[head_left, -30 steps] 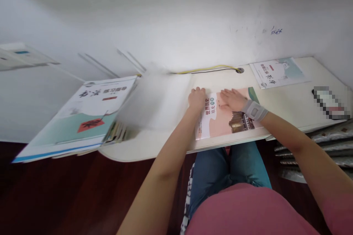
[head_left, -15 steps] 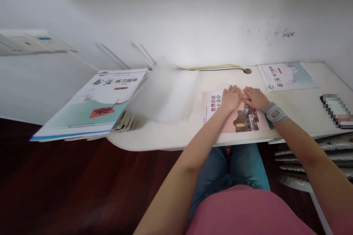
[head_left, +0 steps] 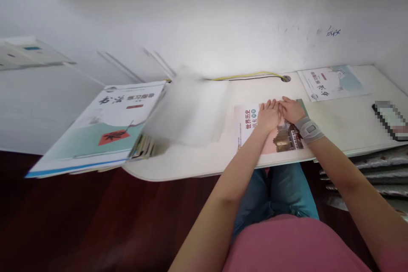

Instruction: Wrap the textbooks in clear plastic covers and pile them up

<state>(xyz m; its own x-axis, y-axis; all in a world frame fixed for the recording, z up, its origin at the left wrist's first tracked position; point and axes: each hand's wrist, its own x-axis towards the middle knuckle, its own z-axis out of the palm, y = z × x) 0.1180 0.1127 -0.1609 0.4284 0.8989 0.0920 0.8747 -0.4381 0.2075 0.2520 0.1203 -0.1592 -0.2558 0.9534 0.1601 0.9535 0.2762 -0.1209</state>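
A pink-covered book with Chinese lettering and a printed picture lies flat near the front edge of the white desk. My left hand rests palm down on its upper part, fingers stretched out. Beside it my right hand, with a grey band round the wrist, also lies on the cover. The fingers of the two hands meet or overlap. Neither hand grips anything. Part of the cover and its picture is hidden beneath the hands.
A stack of books stands at the desk's left end. Next to it is a blurred whitish sheet-like shape. Another booklet lies at the back right, with a phone nearer the right edge. A yellow cable runs along the wall.
The view has shifted slightly. Both hands stay on the pink book; my right hand has slid a little leftward, closer to my left hand, uncovering a green corner.
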